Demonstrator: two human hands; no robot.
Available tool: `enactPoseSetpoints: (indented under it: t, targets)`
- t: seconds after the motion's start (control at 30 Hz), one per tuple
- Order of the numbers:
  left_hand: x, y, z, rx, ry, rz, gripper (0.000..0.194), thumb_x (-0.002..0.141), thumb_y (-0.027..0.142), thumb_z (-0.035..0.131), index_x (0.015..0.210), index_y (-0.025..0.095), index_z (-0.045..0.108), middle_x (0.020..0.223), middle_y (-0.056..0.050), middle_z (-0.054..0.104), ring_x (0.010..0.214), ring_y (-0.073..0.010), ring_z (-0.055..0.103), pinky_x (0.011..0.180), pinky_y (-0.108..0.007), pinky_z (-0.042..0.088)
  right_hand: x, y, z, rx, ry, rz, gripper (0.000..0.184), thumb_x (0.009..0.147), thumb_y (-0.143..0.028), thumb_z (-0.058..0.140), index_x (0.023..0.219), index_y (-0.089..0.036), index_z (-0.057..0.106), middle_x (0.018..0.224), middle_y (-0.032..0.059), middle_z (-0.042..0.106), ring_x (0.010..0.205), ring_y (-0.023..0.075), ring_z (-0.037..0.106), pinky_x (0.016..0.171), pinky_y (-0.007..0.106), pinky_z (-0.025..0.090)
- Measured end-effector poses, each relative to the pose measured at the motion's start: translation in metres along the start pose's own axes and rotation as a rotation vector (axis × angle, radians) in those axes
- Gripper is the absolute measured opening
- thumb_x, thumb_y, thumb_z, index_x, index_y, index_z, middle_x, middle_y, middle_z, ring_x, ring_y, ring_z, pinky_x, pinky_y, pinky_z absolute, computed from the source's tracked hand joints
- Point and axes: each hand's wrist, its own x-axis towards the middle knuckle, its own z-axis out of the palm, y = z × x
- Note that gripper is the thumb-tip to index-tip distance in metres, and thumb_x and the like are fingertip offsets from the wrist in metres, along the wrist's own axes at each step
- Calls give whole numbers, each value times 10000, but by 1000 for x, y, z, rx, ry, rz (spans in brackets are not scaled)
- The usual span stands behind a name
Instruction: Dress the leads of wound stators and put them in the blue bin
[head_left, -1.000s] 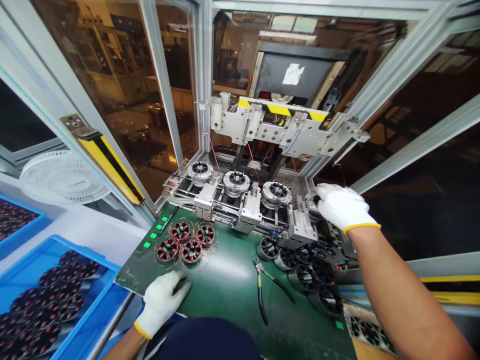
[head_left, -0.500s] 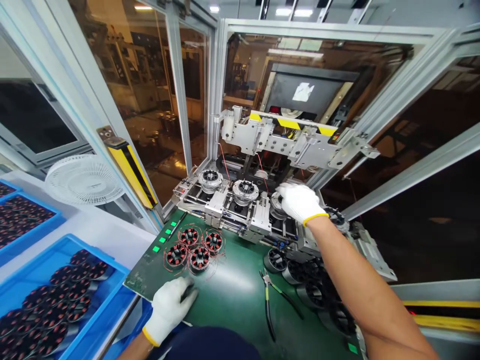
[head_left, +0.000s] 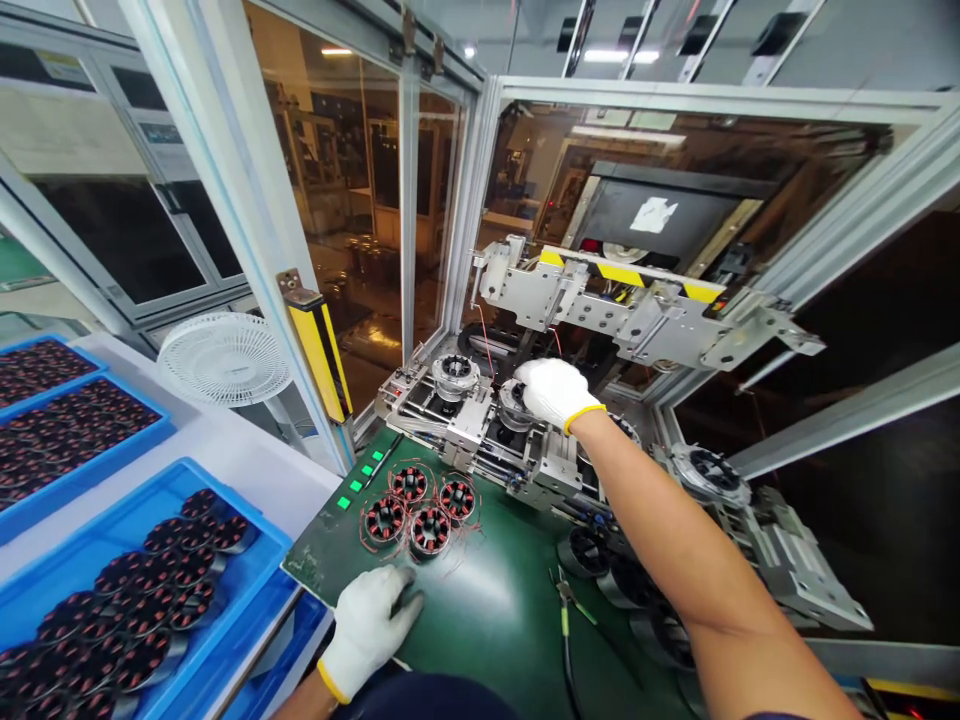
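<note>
An aluminium-framed enclosure [head_left: 675,95] with brown-tinted panels stands around a metal machine [head_left: 600,313], whose raised plate carries a yellow-and-black stripe. In front of the machine lies a green surface [head_left: 487,595]. To its left, a blue crate [head_left: 259,520] holds rows of wound stators, with two more blue crates behind it. A white fan [head_left: 223,360] stands between those crates and the enclosure's yellow-and-black post.

The right hand [head_left: 556,392], in a white glove with a yellow cuff, reaches over the machine to the second round fixture [head_left: 512,408] from the left. Its fingers cover part of that fixture; whether they grip anything there cannot be told. The left hand [head_left: 373,620], gloved alike, rests at the near left edge of the surface, thumb and fingers loosely parted, with nothing visible in them.

Pliers [head_left: 565,625] with yellow-green and black handles lie right of centre on the surface. Beyond them, dark stator cores [head_left: 586,552] sit partly behind the right forearm. Four stators with red windings [head_left: 431,530] cluster beyond the left hand, loose red wire ends around them. Small green squares [head_left: 355,489] line the surface's left side.
</note>
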Motion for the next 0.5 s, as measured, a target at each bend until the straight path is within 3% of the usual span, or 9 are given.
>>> enactPoseSetpoints:
  t: [0.17,0.3,0.4,0.5]
  targets:
    - [0,0,0,-23,17,9,204,860,380,528,931,245,664,784,-31,695,734,-203,650,663,-308,463,35,-49,-17,31,109,-135,418,840,-143,434,1226,-113,591,1259,175,572,1139,289,528,918,370,413]
    - [0,-1,2,-26,28,11,211,862,381,528,932,238,666,802,-38,697,746,-209,653,669,-315,464,56,-85,-8,31,53,-180,322,808,-85,454,1053,-32,655,1070,220,648,1012,293,591,865,377,430]
    - [0,-2,1,-19,19,15,225,867,393,520,934,237,668,808,-40,698,758,-201,651,681,-307,460,50,-85,-11,40,54,-182,326,817,-94,449,1064,-31,653,1133,223,627,1071,312,561,889,399,420]
    - [0,-2,-1,-14,-8,11,246,875,411,505,942,239,668,799,-35,695,759,-197,647,684,-302,455,5,-62,-19,115,294,-150,454,851,-109,405,1284,-87,538,1376,157,486,1262,302,415,1015,429,346]
